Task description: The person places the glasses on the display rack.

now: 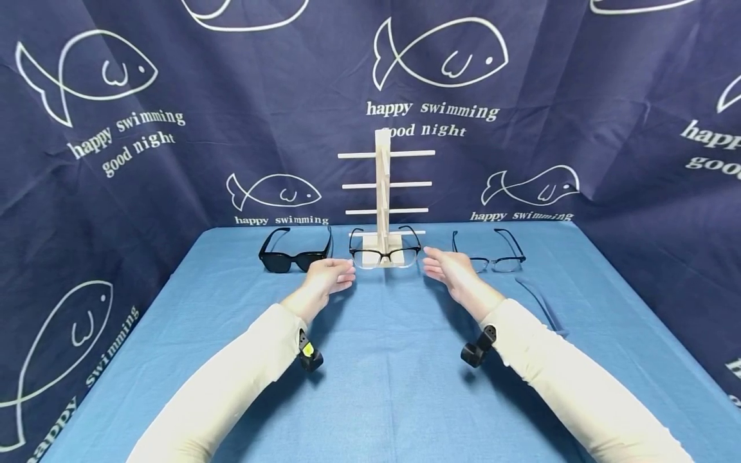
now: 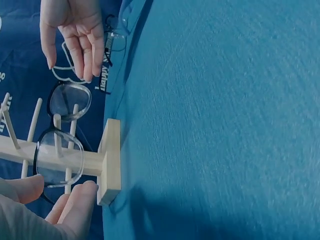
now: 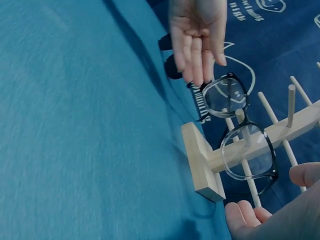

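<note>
A pair of black-topped eyeglasses with clear lower rims (image 1: 384, 255) sits on the low part of a wooden eyeglass stand (image 1: 383, 173), lenses facing me. My left hand (image 1: 327, 280) is at the glasses' left end, thumb and fingers apart and holding nothing; whether a fingertip touches the rim I cannot tell. On the other side, my right hand (image 1: 457, 273) stands just off the right end, fingers extended. In the right wrist view, a gap shows between my right thumb and fingers, with the lens (image 3: 250, 150) beyond them.
Black sunglasses (image 1: 278, 262) lie left of the stand. Another pair of eyeglasses (image 1: 508, 263) lies to the right, partly behind my right hand. A narrow blue strip (image 1: 547, 308), kind unclear, is near my right sleeve. A dark blue fish-print curtain (image 1: 440, 51) hangs behind the blue-covered table (image 1: 382, 386).
</note>
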